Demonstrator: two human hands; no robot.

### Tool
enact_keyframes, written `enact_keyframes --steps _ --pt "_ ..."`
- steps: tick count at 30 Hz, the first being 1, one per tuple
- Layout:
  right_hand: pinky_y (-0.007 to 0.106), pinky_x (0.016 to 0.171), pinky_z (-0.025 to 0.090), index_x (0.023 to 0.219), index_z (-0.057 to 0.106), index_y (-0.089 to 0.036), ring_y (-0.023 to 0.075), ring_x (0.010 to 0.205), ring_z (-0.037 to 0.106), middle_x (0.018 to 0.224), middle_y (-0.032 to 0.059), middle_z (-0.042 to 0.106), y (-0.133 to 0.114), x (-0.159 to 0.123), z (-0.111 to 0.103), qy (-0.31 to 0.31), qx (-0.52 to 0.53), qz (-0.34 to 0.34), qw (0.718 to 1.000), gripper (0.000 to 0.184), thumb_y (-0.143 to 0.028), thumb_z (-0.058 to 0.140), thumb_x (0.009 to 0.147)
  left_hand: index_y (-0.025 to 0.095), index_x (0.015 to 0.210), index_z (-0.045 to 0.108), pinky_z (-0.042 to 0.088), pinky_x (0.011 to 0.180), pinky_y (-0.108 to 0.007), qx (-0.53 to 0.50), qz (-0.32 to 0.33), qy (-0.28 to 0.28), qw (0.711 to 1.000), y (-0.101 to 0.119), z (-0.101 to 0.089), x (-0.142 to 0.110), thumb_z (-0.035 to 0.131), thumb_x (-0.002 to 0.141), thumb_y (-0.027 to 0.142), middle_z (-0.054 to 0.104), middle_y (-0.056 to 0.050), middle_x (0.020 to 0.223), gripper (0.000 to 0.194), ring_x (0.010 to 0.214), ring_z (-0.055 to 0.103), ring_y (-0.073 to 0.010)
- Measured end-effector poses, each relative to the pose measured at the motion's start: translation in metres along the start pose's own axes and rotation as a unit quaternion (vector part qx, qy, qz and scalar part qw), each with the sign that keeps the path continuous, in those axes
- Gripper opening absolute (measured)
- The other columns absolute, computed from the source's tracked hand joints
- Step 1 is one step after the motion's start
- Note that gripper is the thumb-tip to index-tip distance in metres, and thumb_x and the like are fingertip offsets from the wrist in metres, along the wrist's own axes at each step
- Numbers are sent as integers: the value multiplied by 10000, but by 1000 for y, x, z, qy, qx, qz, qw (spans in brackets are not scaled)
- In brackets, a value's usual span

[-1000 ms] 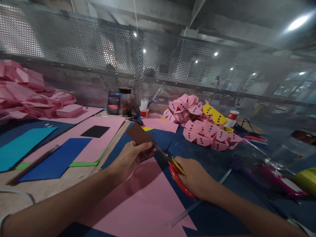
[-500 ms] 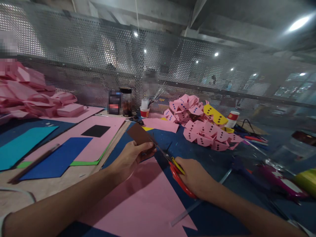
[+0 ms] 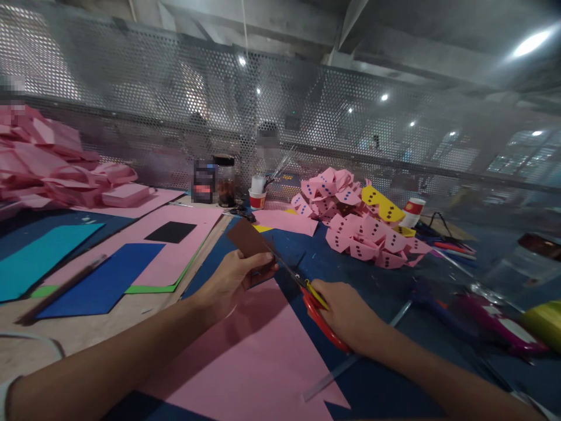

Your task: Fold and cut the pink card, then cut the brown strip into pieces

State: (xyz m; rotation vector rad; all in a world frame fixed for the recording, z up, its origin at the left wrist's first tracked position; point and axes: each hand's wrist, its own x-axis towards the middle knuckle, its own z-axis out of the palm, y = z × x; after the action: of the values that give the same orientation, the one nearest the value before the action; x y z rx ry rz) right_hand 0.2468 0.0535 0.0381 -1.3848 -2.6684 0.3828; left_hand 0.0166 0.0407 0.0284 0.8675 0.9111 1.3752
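Observation:
My left hand (image 3: 239, 278) pinches a brown piece of card (image 3: 246, 235) between thumb and fingers, holding it above the table. My right hand (image 3: 344, 310) grips scissors (image 3: 316, 313) with red and yellow handles. Their blades point up and left and meet the right edge of the brown card by my left fingertips. Whether the blades are parted is too blurred to tell. Beneath both hands lies a large pink sheet (image 3: 249, 362) on the dark blue table surface. A clear glue stick (image 3: 328, 377) rests across that sheet's right edge.
Pink folded strips with dark diamonds (image 3: 362, 234) are heaped at the back right. To the left lie a blue sheet (image 3: 109, 280), a teal sheet (image 3: 48, 257) and a black rectangle (image 3: 170, 232). Glue guns (image 3: 499, 324) sit at right; a lidded jar (image 3: 225, 181) stands behind.
Hardly anything differs. Both hands, the brown card and the scissors keep nearly the same place; the view has shifted very slightly.

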Motion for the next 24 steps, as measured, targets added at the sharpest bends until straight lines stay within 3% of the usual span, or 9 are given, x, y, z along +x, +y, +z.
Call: enact_keyframes --steps 24 --pt "263 546 191 765 531 -186 137 631 561 753 37 678 -1 3 1 -1 19 25 1000 73 -214 476 804 136 825 674 515 834 -312 -19 -2 -5 1000 9 4 -3 719 767 261 673 -53 870 145 830 625 -160"
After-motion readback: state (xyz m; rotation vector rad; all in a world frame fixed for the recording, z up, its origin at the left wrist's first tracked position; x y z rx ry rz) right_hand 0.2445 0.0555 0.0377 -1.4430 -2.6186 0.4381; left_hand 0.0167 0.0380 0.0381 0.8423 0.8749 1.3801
